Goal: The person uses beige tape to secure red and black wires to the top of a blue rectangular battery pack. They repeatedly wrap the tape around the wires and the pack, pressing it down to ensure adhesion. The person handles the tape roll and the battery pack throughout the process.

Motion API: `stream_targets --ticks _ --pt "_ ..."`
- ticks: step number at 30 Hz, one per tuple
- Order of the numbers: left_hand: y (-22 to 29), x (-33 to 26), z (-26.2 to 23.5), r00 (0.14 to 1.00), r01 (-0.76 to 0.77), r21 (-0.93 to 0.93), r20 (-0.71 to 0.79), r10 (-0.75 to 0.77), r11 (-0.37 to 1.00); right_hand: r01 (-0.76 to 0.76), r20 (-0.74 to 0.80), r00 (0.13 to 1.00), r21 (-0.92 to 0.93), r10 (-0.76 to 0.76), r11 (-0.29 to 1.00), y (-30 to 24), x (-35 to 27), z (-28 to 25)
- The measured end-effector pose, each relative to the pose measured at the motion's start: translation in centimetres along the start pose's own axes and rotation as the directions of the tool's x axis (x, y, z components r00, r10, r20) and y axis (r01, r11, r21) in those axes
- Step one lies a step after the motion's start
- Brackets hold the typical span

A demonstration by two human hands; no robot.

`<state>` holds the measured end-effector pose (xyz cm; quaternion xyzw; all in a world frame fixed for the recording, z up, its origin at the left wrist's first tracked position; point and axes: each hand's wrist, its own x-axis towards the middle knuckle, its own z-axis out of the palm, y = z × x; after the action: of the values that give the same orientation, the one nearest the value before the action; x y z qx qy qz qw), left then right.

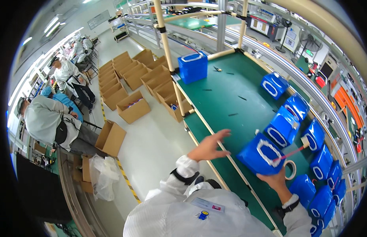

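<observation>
Two hands up over green bench (219,98). Your L hand (209,147) at bench edge, fingers spread, holding nothing. Blue pack (259,155) just R of it, on bench. Your R hand (276,179) grips pack's near side w/ tape roll (290,170). More packs (310,158) along R.

Bright overhead light, fisheye-bent edges

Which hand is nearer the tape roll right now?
Right. The right hand is up against the tape roll, apparently holding it; the left hand hovers open over the table edge, well left.
</observation>
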<state>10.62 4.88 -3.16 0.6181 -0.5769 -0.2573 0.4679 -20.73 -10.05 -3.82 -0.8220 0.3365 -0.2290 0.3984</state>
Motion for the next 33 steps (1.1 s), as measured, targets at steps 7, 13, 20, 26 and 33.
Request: stream_targets --ticks 7,13,20,26,33 --pt "-0.3 8.9 4.4 0.729 -0.263 -0.418 0.505 0.463 0.870 -0.078 -0.010 0.997 0.068 0.079 0.995 -1.1 -0.4 -0.5" --pt "-0.3 7.4 4.8 0.857 -0.275 -0.291 0.358 0.371 0.916 -0.198 -0.080 0.976 0.079 0.205 0.977 0.0 -0.9 -0.5" --pt "-1.9 6.8 -2.6 0.975 -0.215 -0.179 0.008 0.220 0.960 0.052 0.180 0.983 -0.093 -0.035 0.994 -6.7 12.0 -0.9" --pt "-6.1 9.8 -8.7 0.909 -0.107 -0.097 -0.412 0.058 0.990 0.297 0.504 0.846 -0.171 -0.176 0.939 -9.6 30.2 5.7" --pt "-10.4 11.8 -10.1 0.884 -0.091 -0.144 -0.467 0.014 0.985 0.381 0.583 0.786 -0.197 -0.204 0.904 -9.8 36.1 10.4"
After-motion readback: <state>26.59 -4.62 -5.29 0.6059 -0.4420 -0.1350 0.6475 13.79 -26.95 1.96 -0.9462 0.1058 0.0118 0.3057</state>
